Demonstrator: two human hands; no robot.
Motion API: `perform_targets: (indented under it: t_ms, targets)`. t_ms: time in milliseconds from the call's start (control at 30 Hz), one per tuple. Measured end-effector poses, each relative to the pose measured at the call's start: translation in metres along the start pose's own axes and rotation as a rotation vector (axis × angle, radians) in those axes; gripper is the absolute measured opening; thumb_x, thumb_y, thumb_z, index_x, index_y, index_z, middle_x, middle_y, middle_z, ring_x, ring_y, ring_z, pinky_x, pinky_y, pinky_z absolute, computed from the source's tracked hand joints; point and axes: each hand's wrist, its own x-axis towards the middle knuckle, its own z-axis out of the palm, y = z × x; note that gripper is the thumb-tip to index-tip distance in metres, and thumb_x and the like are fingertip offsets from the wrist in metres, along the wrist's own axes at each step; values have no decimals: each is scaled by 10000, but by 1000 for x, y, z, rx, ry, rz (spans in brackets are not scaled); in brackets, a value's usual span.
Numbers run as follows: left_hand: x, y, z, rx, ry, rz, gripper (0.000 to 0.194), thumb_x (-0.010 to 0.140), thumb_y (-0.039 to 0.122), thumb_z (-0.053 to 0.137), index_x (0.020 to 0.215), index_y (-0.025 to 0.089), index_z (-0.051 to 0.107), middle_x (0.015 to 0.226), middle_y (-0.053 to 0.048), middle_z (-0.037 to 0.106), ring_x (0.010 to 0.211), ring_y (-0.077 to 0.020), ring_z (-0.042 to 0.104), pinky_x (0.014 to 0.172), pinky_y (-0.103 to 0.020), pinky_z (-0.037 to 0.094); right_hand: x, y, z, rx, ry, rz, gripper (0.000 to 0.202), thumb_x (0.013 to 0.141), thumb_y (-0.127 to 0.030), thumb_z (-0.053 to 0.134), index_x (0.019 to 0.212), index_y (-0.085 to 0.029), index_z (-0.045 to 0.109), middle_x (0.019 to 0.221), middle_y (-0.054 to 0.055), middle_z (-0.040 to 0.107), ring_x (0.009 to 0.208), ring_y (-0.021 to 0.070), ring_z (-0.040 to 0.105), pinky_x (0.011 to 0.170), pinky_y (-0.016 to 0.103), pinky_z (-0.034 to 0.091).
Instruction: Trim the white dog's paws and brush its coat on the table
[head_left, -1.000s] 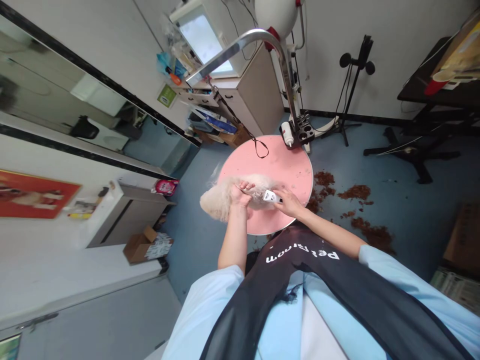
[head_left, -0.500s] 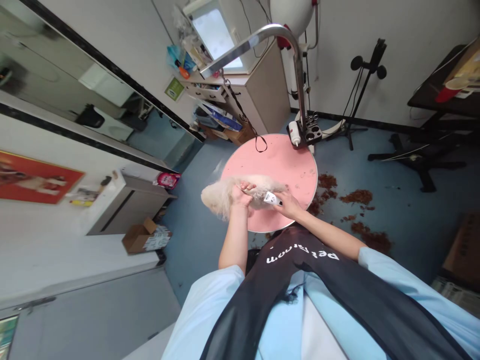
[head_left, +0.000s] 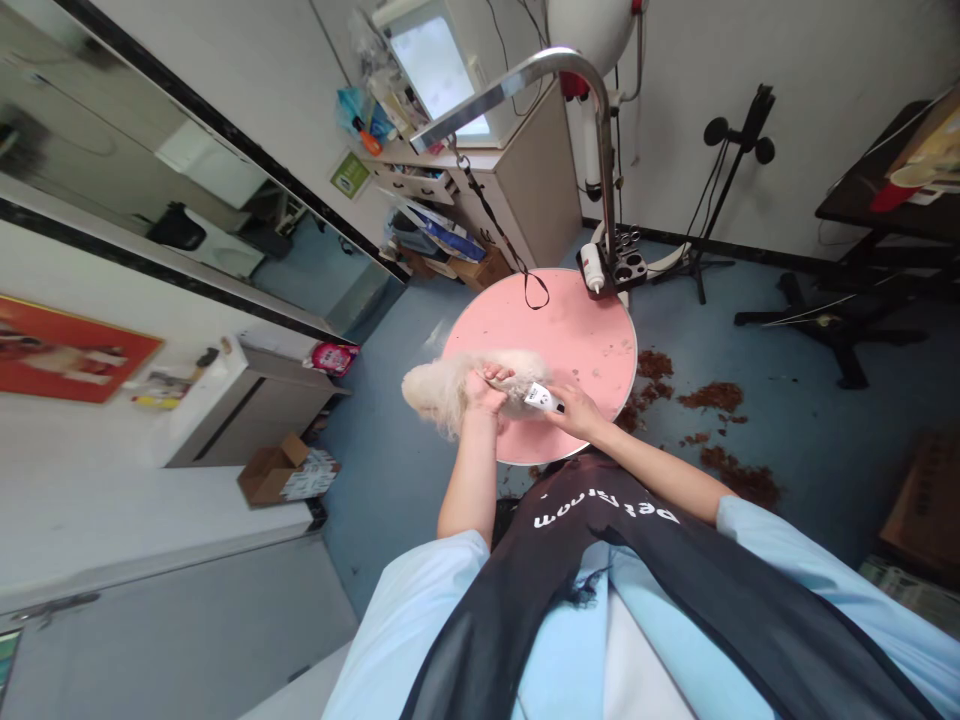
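A fluffy white dog (head_left: 435, 392) is on the round pink grooming table (head_left: 570, 315), its cream-coloured end reaching over the left rim. My left hand (head_left: 486, 390) is closed on the dog near its middle, fingers curled together; the exact part under them is hard to make out, perhaps a leg. In my right hand (head_left: 576, 412) is a small white hair clipper (head_left: 541, 398) with dark print on its body. The clipper's front end points left, against the dog's coat beside my left hand, and its tip is hidden in the fur.
A metal grooming arm (head_left: 606, 150) with a hanging black loop (head_left: 536, 290) rises from the far rim. Beside its foot, a holder (head_left: 628, 268) carries scissors and a white bottle (head_left: 592, 268). Brown hair clippings (head_left: 712, 395) lie on the blue floor at right.
My right hand and the clipper have shifted very slightly left along the dog. My left hand keeps its hold. The camera view has turned a little.
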Motion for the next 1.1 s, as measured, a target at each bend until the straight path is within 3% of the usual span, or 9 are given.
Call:
perform_targets:
  t_ms: [467,667,900,1100]
  targets:
    - [-6,-4,-5,24,-6,-47,503,1001,154,301,501,192,333,433,47,295,394,-105,326,620,-292,469,0,-2,6,-29,20,-70,521,816,-243,708,1331,-194,642,1229,131,707,1108,280,664,981,407,524]
    - [-6,-5,-5,9,12,-51,491,996,142,317,508,193,330,441,51,301,387,-105,340,615,-292,461,-5,1,5,-62,-6,-310,500,803,-189,704,1301,-171,663,1190,150,713,1121,294,652,1003,433,506]
    - [-7,-1,-7,5,13,-49,474,994,145,312,523,198,320,427,57,286,376,-102,329,618,-288,461,-13,11,5,-44,-63,-36,474,806,-234,724,1274,-174,678,1208,140,720,1111,297,673,963,408,529]
    - [-6,-3,-10,39,-18,-59,454,975,161,368,526,197,312,437,60,285,379,-99,341,609,-287,451,-9,10,3,11,-81,-51,481,802,-236,722,1281,-195,686,1204,123,731,1103,294,681,964,400,527]
